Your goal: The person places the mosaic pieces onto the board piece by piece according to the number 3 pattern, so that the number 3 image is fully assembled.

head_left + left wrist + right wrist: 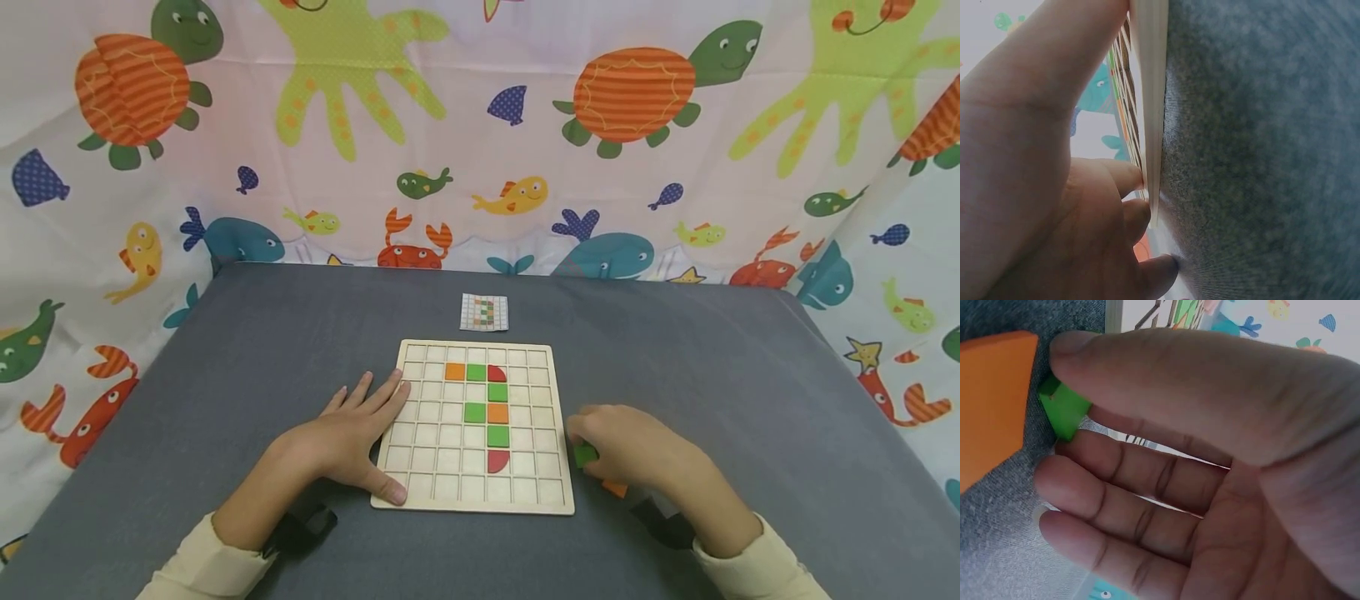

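A wooden grid board (442, 483) lies on the table, with several green and orange squares and two red quarter-round tiles in its cells. My left hand (341, 442) rests spread on the board's left edge, thumb at the near corner and fingertips along the side. Just off the board's right edge, my right hand (637, 446) pinches a green tile (1066, 409) between thumb and fingers, low over the table. Part of that tile is hidden by the thumb. Beside it lies an orange tile (615, 488), which looms large in the right wrist view.
Beyond the board's far edge lies a small pattern card (484, 312) printed with a coloured grid. Dark straps with camera mounts sit at both wrists. A cloth curtain (465, 150) with sea animals stands behind the grey table (315, 308) and along its sides.
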### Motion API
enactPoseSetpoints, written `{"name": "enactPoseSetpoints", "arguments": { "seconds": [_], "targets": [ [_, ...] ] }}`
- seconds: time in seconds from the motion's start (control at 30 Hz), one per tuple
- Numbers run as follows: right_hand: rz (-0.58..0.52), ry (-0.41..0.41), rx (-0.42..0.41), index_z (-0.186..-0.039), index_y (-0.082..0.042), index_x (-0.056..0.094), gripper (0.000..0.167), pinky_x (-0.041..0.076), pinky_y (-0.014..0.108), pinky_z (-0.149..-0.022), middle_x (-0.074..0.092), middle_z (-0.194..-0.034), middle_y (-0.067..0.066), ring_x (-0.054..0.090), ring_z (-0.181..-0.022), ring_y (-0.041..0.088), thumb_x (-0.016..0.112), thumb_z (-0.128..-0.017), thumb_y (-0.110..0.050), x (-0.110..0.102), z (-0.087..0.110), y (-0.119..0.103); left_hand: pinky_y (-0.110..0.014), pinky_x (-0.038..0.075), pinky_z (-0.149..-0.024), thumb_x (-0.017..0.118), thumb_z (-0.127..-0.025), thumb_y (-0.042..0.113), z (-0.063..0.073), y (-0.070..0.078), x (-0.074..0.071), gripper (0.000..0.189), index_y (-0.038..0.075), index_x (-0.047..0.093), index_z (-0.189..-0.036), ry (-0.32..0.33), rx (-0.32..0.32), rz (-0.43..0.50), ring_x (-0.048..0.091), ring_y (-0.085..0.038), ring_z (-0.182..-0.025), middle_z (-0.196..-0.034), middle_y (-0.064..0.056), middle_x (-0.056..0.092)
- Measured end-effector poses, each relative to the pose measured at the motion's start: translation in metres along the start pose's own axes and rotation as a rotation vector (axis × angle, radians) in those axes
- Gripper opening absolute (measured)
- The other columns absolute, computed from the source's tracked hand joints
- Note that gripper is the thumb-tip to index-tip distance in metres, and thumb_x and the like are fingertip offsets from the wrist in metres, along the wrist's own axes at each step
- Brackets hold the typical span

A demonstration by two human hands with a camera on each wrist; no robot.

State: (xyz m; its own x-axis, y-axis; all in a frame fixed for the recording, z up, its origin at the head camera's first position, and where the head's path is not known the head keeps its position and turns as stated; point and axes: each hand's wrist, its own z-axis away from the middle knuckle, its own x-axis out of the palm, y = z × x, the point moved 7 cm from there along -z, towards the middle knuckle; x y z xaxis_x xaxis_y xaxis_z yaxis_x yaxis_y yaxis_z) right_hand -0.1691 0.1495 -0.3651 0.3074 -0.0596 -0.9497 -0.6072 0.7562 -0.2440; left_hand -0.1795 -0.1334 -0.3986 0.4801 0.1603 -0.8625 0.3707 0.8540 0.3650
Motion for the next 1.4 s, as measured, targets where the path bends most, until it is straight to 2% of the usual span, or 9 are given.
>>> {"name": "enactPoseSetpoints", "arguments": {
  "seconds": [0.2,0.3,0.57,0.8,0.97,1.17,1.4],
  "targets": [
    [-0.005,-0.014,0.04,-0.082,-0.014,0.064,0.023,0.042,0.03,-0.059,0.051,-0.079,-0.005,0.044,-0.065,0.011,0.078,-0.073,0.002,0.001,0.0,0.003,-0.068,0.003,-0.113,0.079,-0.059,0.078,-0.001,-0.002,0.002,0.14,0.01,0.012,-0.162,0.002,-0.002,-0.007,-0.005,-0.045,-0.15,-0.168,-0.01,0.001],
    [-0.007,-0.025,0.063,-0.088,-0.013,0.068,0.024,0.047,0.033,-0.063,0.055,-0.085,-0.004,0.049,-0.067,0.011,0.079,-0.072,0.001,0.001,0.001,0.004,-0.068,0.003,-0.113,0.079,-0.059,0.078,-0.001,-0.001,0.001,0.141,0.01,0.012,-0.162,0.005,-0.003,-0.006,-0.004,-0.045,-0.15,-0.168,-0.01,0.001],
    [-0.02,-0.028,0.074,-0.09,-0.013,0.068,0.024,0.048,0.032,-0.063,0.055,-0.087,-0.004,0.049,-0.068,0.011,0.08,-0.074,-0.001,-0.001,0.002,0.004,-0.067,0.003,-0.113,0.08,-0.06,0.076,0.0,-0.001,0.0,0.14,0.009,0.012,-0.162,-0.003,-0.011,-0.007,-0.005,-0.044,-0.15,-0.168,-0.01,0.0],
    [-0.011,0.043,-0.014,-0.085,-0.014,0.063,0.021,0.041,0.026,-0.058,0.049,-0.08,-0.005,0.044,-0.064,0.008,0.082,-0.079,-0.006,-0.006,0.0,-0.002,-0.067,0.003,-0.113,0.08,-0.059,0.076,0.0,0.0,0.0,0.14,0.009,0.013,-0.162,-0.004,-0.017,0.0,-0.004,-0.045,-0.15,-0.168,-0.011,0.001],
    [-0.009,0.086,-0.075,-0.09,-0.014,0.067,0.02,0.045,0.027,-0.062,0.053,-0.084,-0.007,0.047,-0.068,0.008,0.084,-0.08,-0.011,-0.009,-0.004,-0.011,-0.066,0.002,-0.114,0.08,-0.059,0.076,0.001,0.0,0.0,0.14,0.009,0.012,-0.162,-0.008,-0.019,0.002,-0.004,-0.044,-0.15,-0.168,-0.011,0.001],
    [-0.019,0.079,-0.101,-0.094,-0.014,0.069,0.019,0.047,0.026,-0.063,0.055,-0.086,-0.007,0.049,-0.07,0.007,0.083,-0.081,-0.014,-0.008,-0.011,-0.02,-0.067,0.002,-0.114,0.079,-0.06,0.076,0.001,-0.001,0.0,0.14,0.009,0.012,-0.162,-0.008,-0.013,0.008,-0.005,-0.045,-0.15,-0.167,-0.012,0.001],
    [-0.038,0.082,-0.158,-0.091,-0.014,0.068,0.016,0.044,0.025,-0.061,0.053,-0.083,-0.007,0.045,-0.066,0.007,0.08,-0.081,-0.011,-0.009,-0.018,-0.031,-0.066,0.002,-0.114,0.079,-0.06,0.077,0.001,-0.002,0.001,0.14,0.009,0.011,-0.162,-0.004,-0.009,0.005,-0.005,-0.044,-0.15,-0.168,-0.01,0.0]
  ]
}}
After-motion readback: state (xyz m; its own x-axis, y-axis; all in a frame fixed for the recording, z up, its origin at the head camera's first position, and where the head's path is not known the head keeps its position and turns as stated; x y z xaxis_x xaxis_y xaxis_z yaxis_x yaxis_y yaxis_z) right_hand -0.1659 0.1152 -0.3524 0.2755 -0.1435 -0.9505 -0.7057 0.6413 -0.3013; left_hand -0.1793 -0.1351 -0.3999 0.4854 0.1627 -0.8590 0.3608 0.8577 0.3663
